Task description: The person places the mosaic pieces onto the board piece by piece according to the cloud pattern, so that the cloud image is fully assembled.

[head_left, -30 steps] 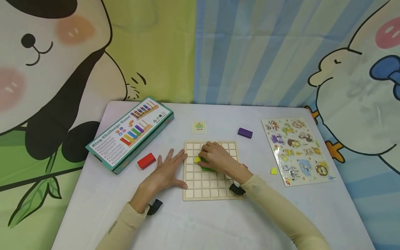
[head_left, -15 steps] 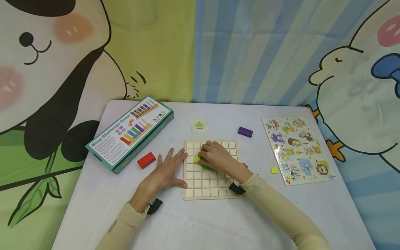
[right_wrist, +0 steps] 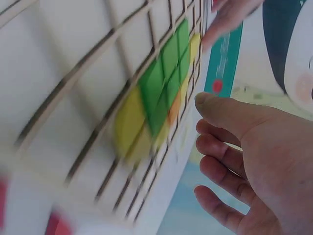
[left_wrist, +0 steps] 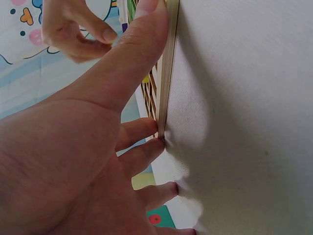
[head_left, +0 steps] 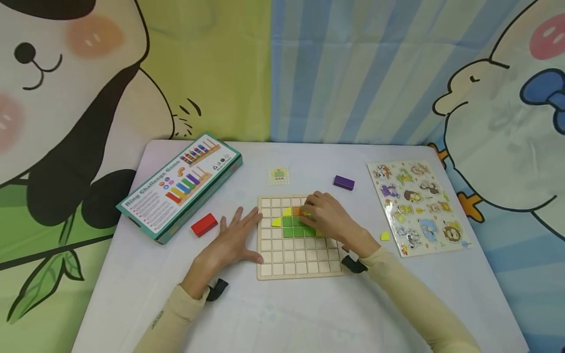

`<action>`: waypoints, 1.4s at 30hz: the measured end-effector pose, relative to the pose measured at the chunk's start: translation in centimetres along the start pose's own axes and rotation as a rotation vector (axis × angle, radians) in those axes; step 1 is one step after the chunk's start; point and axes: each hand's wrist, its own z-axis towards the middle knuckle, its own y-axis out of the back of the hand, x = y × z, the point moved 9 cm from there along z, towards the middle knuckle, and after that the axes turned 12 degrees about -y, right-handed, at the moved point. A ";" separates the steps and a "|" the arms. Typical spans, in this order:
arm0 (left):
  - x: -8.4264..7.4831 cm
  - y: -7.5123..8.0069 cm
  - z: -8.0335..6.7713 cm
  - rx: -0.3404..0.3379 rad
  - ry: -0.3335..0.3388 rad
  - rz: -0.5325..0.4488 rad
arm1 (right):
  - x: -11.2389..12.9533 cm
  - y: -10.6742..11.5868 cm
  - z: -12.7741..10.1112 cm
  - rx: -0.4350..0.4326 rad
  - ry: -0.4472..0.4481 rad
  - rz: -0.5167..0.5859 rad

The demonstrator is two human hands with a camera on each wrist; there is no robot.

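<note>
A wooden grid board [head_left: 300, 267] lies flat, with green tiles [head_left: 291, 228], yellow tiles [head_left: 276, 222] and an orange tile [head_left: 296, 211] grouped in its cells. My left hand [head_left: 231, 242] is spread at the board's left side; in the left wrist view its thumb and two fingertips touch the board's edge [left_wrist: 171, 58]. My right hand [head_left: 333, 218] is over the upper right of the tiles and covers part of them. Seen from the right wrist, that hand's fingers [right_wrist: 220, 166] bend loosely with nothing between them, apart from the tiles.
A red block [head_left: 204, 224] and a green-edged game box [head_left: 181, 186] lie left. A small pattern card [head_left: 278, 175] and a purple block [head_left: 344, 183] sit behind the board. On the right are a yellow piece [head_left: 385, 236] and an animal picture board [head_left: 417, 211].
My right hand has moved right from the left part of the tile group, uncovering green, yellow and orange tiles. My left hand stays at the board's edge. The head view has shifted slightly.
</note>
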 end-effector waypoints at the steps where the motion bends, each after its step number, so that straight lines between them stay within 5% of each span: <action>1: 0.0 0.0 0.0 0.001 0.000 0.002 | -0.8 0.4 -0.4 -0.004 -0.022 -0.001; 9: -0.2 0.1 0.1 0.002 0.006 0.008 | -6.5 3.2 -4.7 -0.078 -0.146 -0.014; 18: -0.4 -0.3 0.1 0.010 -0.024 0.024 | -9.9 4.7 -9.0 -0.119 -0.273 -0.047; 30: -0.7 -0.6 0.3 0.035 -0.039 0.048 | -12.7 5.0 -13.0 -0.117 -0.400 -0.072; 42: -0.4 -0.6 0.3 0.029 -0.047 0.036 | -14.3 5.4 -15.0 -0.112 -0.426 -0.071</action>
